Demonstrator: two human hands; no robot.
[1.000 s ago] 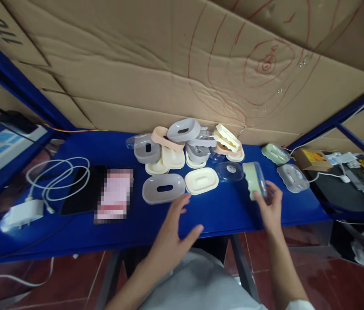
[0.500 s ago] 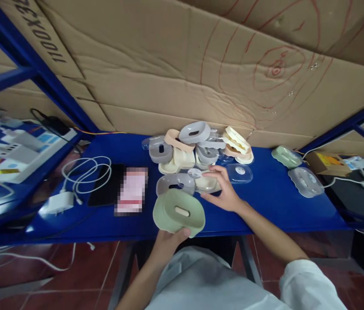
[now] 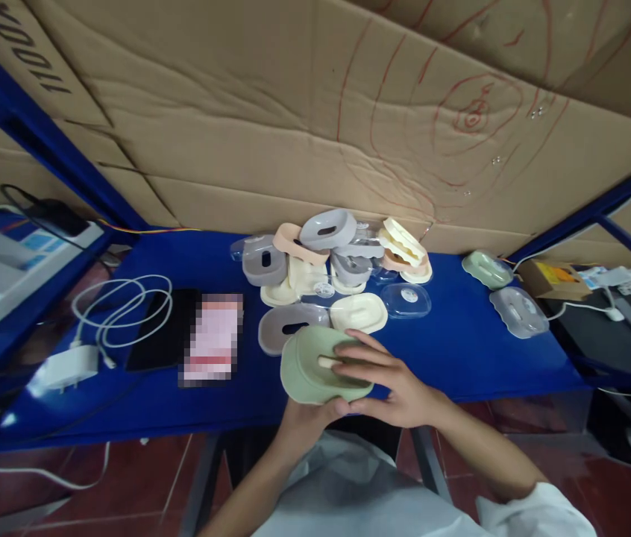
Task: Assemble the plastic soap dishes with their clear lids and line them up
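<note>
Blue-painted worktop [image 3: 461, 354], backed by a creased brown cardboard sheet [image 3: 209, 112] marked with red curved lines. Pale green, rounded, hollow dish [image 3: 304, 373] is raised over the front edge, cavity up and tilted; a small cream oval piece [image 3: 327, 362] shows at its middle. Left hand [image 3: 311, 421] closed on it from the near side, thumb at the rim, other fingers hidden beneath. Right hand [image 3: 405, 391] half open over the right end, fingers spread into the cavity, thumb at the near rim; cannot tell whether it grips or only rests.

Just beyond: grey oval dish with a dark slot [image 3: 274, 330], cream oval plate with a raised centre [image 3: 359, 309], clear plastic oval cover [image 3: 408, 300]. Behind these, piled: grey slotted dish [image 3: 330, 228], peach dish [image 3: 293, 240], cream wavy-edged pieces [image 3: 405, 239]. Farther left: phone with blurred screen [image 3: 213, 339], white charger [image 3: 72, 365], coiled white cable [image 3: 108, 323]. Far right: green dish under clear plastic [image 3: 486, 270].
</note>
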